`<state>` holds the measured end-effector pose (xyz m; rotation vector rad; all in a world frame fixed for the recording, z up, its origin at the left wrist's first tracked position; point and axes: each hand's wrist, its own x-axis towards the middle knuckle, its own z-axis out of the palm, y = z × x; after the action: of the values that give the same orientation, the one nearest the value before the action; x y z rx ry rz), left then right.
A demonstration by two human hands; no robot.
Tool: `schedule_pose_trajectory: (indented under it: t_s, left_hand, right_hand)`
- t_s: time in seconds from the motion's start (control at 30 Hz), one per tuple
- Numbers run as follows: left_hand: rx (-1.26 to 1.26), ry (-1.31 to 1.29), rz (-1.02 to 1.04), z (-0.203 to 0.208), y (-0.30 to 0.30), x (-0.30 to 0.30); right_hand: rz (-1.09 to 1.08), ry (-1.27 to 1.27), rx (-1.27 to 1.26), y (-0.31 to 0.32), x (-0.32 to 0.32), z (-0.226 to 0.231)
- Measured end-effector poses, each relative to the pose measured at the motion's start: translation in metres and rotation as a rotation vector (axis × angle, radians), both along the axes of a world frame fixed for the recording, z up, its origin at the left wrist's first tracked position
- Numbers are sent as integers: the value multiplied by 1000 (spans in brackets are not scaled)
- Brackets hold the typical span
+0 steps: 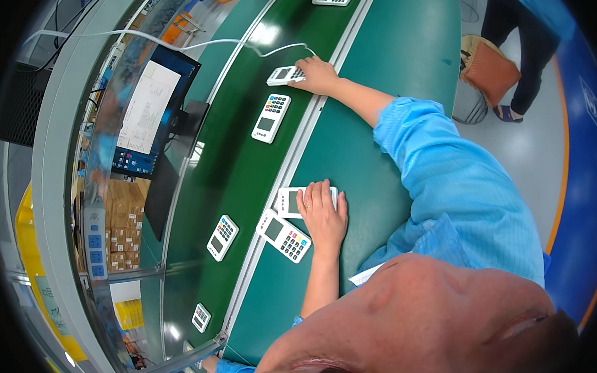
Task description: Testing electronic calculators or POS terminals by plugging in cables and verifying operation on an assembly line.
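One snag on the white cable [182,49] could skew the white keypad terminal [281,75] on the dark green strip [239,177]; sliding the second terminal [292,201] could bump its neighbour [283,236]. My right arm's stretched out, right hand [318,76] holding the first terminal's keypad end, narrow grip. Left hand [325,218]: palm-down over the second, can't tell if gripping.

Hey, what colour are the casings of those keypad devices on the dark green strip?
White; the keypad devices show best in the head view.
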<state>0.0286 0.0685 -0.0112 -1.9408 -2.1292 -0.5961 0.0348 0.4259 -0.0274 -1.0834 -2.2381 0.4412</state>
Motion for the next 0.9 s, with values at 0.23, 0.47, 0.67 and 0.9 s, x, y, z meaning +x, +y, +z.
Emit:
schedule_pose_trajectory:
  t_s: [0.23,0.47,0.67,0.9]
  left_hand:
    - [114,-114,-56,2,-7,-2]
    - [192,-151,-112,11,-14,1]
    - [309,-140,6,9,-28,-1]
    - [512,-134,62,37,-51,-7]
  right_hand:
    - [186,41,39,-69,95,18]
    - [298,49,164,-120,139,20]
    - [644,147,307,-150,110,37]
    - [1076,271,141,-223,74,110]
